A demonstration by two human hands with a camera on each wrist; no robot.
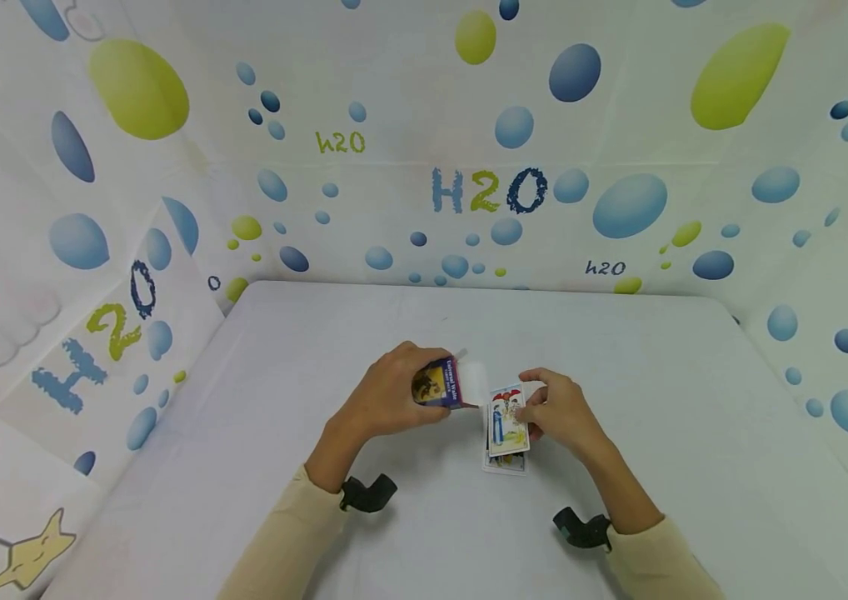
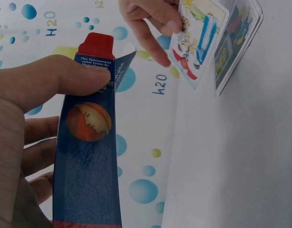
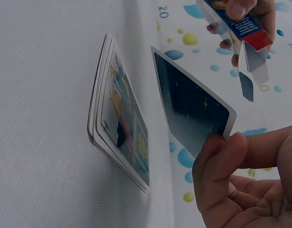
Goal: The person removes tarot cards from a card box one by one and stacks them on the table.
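My left hand (image 1: 394,392) grips a small blue card box (image 1: 437,382) with a yellow picture on its front. In the left wrist view the box's side (image 2: 89,166) bears a round orange face, and the thumb presses near its red end flap (image 2: 97,45). The flaps stand unfolded, toward the right hand. Between thumb and fingers my right hand (image 1: 561,408) pinches one illustrated card (image 1: 506,421). Its dark, starry back (image 3: 191,102) shows in the right wrist view. Below that card, apart from it, a short stack of cards (image 3: 120,114) lies face up on the table.
A white cloth covers the table (image 1: 634,375). Behind it hangs a white backdrop (image 1: 394,208) with blue and green spots and H2O lettering. A black wrist camera (image 1: 369,493) sits on the left wrist, another camera (image 1: 581,528) on the right.
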